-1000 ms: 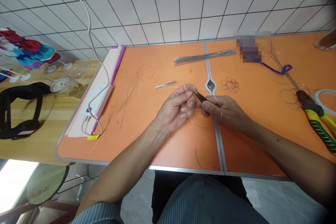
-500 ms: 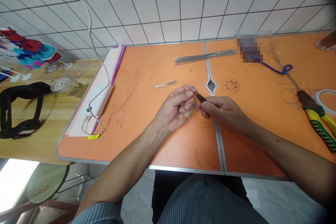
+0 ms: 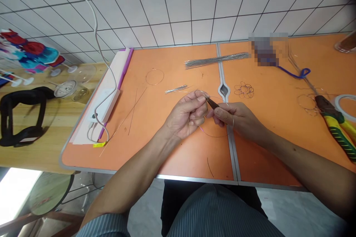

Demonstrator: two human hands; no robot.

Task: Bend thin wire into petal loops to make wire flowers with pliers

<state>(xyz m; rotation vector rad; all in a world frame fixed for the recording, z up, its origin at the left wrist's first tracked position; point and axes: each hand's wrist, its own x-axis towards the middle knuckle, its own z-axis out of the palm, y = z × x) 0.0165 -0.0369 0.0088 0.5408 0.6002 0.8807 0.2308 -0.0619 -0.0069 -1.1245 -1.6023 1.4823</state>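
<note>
My left hand (image 3: 189,110) is closed, with thumb and forefinger pinching a thin wire (image 3: 211,135). The wire curves out in a loose loop below and between the hands, with a small pink part near its left end. In my right hand (image 3: 235,117) is a small dark tool with a narrow pointed tip (image 3: 213,103), its rear hidden by the fingers. That tip meets the wire at my left fingertips; I cannot tell whether it grips it. A bit of wire also shows against the right hand.
Around the hands on the orange table (image 3: 172,159) lie a short wire bundle (image 3: 176,89), a long wire bundle (image 3: 217,60), a flower-shaped wire piece (image 3: 244,90) and a wire ring (image 3: 155,77). Green-yellow pliers (image 3: 335,124) lie right; a white power strip (image 3: 105,105) lies left.
Both hands stay nearly in place. The loose wire by my right hand has shifted slightly, and less of it shows across the back of that hand.
</note>
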